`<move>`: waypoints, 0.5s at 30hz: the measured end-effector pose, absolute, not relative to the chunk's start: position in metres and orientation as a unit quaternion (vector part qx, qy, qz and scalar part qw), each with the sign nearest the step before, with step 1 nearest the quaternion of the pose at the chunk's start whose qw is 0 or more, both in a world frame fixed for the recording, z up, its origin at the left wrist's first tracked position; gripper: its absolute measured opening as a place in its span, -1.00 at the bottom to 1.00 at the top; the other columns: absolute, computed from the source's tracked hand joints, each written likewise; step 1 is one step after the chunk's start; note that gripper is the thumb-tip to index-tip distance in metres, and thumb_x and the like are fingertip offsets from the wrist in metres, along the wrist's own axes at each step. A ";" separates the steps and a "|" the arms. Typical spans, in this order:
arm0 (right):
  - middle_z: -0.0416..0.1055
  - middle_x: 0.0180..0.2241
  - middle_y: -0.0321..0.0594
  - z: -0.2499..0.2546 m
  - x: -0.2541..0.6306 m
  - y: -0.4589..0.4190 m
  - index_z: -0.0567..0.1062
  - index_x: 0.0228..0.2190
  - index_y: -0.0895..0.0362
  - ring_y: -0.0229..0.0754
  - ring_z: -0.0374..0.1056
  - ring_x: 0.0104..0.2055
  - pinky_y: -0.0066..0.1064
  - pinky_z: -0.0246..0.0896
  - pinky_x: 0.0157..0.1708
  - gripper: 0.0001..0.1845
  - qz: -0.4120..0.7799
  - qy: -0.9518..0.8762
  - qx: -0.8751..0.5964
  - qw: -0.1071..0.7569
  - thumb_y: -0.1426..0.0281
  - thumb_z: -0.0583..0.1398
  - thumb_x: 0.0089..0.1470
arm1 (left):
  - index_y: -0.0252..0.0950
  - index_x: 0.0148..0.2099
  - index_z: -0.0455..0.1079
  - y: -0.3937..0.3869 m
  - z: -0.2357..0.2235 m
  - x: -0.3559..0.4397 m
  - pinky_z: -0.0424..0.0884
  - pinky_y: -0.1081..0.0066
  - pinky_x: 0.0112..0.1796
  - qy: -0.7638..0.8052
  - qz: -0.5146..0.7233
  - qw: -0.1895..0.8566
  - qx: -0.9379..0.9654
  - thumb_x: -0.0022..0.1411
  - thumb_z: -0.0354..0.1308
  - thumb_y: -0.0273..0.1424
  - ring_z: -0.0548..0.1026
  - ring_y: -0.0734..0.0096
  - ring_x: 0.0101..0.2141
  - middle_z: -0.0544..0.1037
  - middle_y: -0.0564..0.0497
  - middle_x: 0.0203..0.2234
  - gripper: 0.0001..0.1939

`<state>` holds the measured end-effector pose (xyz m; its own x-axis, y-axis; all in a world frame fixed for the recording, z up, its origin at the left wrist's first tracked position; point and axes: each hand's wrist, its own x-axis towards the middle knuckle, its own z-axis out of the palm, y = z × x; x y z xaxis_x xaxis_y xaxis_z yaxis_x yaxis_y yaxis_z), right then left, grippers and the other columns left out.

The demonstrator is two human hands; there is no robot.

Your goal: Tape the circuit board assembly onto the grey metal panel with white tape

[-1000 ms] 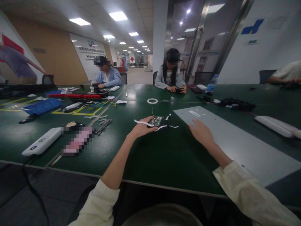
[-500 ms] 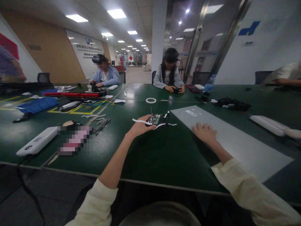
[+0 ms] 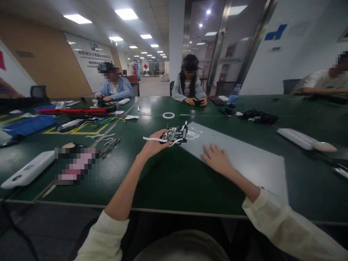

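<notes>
My left hand is closed around a small green circuit board with white ribbon strips and black wires hanging off it, held just above the green table. My right hand lies flat, fingers spread, on the near left corner of a long grey metal panel. The board hovers by that panel's far left corner.
A white tape ring lies beyond the board. Pliers and a white device sit to the left, with a blue tray and wires farther left. Another white device lies right. Three other people sit at the far side.
The grey panel has slid left and nearer under my right hand, which now rests on it. My left hand holds the board much as before. The view has swung rightward.
</notes>
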<state>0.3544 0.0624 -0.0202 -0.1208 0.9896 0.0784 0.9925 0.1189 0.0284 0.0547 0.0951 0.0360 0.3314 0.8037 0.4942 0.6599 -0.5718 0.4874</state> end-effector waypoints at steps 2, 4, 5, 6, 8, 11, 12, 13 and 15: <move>-0.09 0.24 0.04 -0.017 0.344 0.051 0.10 0.21 0.14 0.12 -0.18 0.26 0.03 -0.18 0.13 -0.32 -0.021 -0.774 -0.633 0.023 0.05 -0.21 0.19 | -0.29 0.10 0.23 0.095 0.036 0.055 0.36 0.29 -0.15 0.450 0.361 0.098 0.811 0.09 0.19 -0.23 0.44 0.26 -0.19 0.47 -0.05 -0.17 -0.46; -0.12 0.26 0.00 -0.013 0.335 0.041 0.10 0.21 0.13 0.10 -0.21 0.28 -0.01 -0.22 0.16 -0.30 -0.007 -0.798 -0.601 0.031 0.02 -0.21 0.19 | -0.29 0.09 0.23 0.095 0.037 0.056 0.35 0.29 -0.14 0.446 0.359 0.095 0.814 0.08 0.20 -0.24 0.44 0.26 -0.19 0.46 -0.06 -0.15 -0.46; -0.13 0.26 -0.02 -0.012 0.331 0.037 0.10 0.21 0.12 0.09 -0.22 0.28 -0.03 -0.24 0.17 -0.29 0.000 -0.811 -0.584 0.036 0.00 -0.21 0.18 | -0.29 0.09 0.23 0.095 0.036 0.057 0.35 0.28 -0.13 0.445 0.359 0.092 0.815 0.08 0.20 -0.24 0.43 0.25 -0.18 0.46 -0.06 -0.15 -0.46; -0.14 0.26 -0.03 -0.011 0.327 0.034 0.11 0.21 0.11 0.09 -0.23 0.29 -0.04 -0.25 0.18 -0.28 0.006 -0.823 -0.567 0.041 -0.02 -0.21 0.17 | -0.30 0.09 0.23 0.095 0.036 0.057 0.35 0.28 -0.12 0.446 0.359 0.089 0.815 0.08 0.20 -0.24 0.43 0.25 -0.17 0.46 -0.06 -0.14 -0.46; -0.15 0.27 -0.05 -0.010 0.320 0.029 0.10 0.22 0.10 0.08 -0.24 0.29 -0.05 -0.27 0.19 -0.27 0.016 -0.841 -0.538 0.049 -0.04 -0.20 0.16 | -0.30 0.09 0.23 0.096 0.034 0.058 0.35 0.28 -0.12 0.447 0.361 0.085 0.814 0.08 0.20 -0.24 0.43 0.25 -0.18 0.46 -0.06 -0.15 -0.45; -0.18 0.27 -0.02 -0.008 0.312 0.024 0.10 0.22 0.11 0.09 -0.25 0.29 -0.07 -0.28 0.21 -0.27 0.028 -0.860 -0.507 0.052 -0.03 -0.17 0.16 | -0.30 0.10 0.22 0.097 0.030 0.058 0.35 0.29 -0.12 0.443 0.366 0.083 0.815 0.09 0.20 -0.22 0.44 0.28 -0.19 0.46 -0.07 -0.13 -0.44; -0.19 0.27 -0.01 -0.008 0.310 0.023 0.10 0.22 0.11 0.09 -0.26 0.29 -0.08 -0.28 0.21 -0.28 0.033 -0.866 -0.496 0.052 -0.02 -0.16 0.16 | -0.30 0.11 0.22 0.098 0.029 0.058 0.35 0.29 -0.12 0.443 0.365 0.083 0.815 0.09 0.20 -0.22 0.43 0.28 -0.19 0.45 -0.07 -0.12 -0.44; -0.21 0.28 -0.01 -0.007 0.308 0.023 0.09 0.22 0.12 0.09 -0.27 0.30 -0.08 -0.28 0.21 -0.28 0.038 -0.873 -0.483 0.054 -0.02 -0.15 0.16 | -0.29 0.11 0.21 0.098 0.028 0.059 0.35 0.29 -0.12 0.444 0.362 0.083 0.815 0.08 0.20 -0.21 0.43 0.28 -0.18 0.45 -0.07 -0.11 -0.43; -0.23 0.28 -0.01 -0.006 0.305 0.022 0.08 0.23 0.13 0.09 -0.29 0.30 -0.07 -0.28 0.21 -0.28 0.048 -0.885 -0.459 0.058 -0.01 -0.12 0.16 | -0.27 0.12 0.21 0.097 0.027 0.060 0.34 0.28 -0.11 0.447 0.354 0.085 0.817 0.07 0.21 -0.21 0.42 0.26 -0.15 0.44 -0.07 -0.09 -0.42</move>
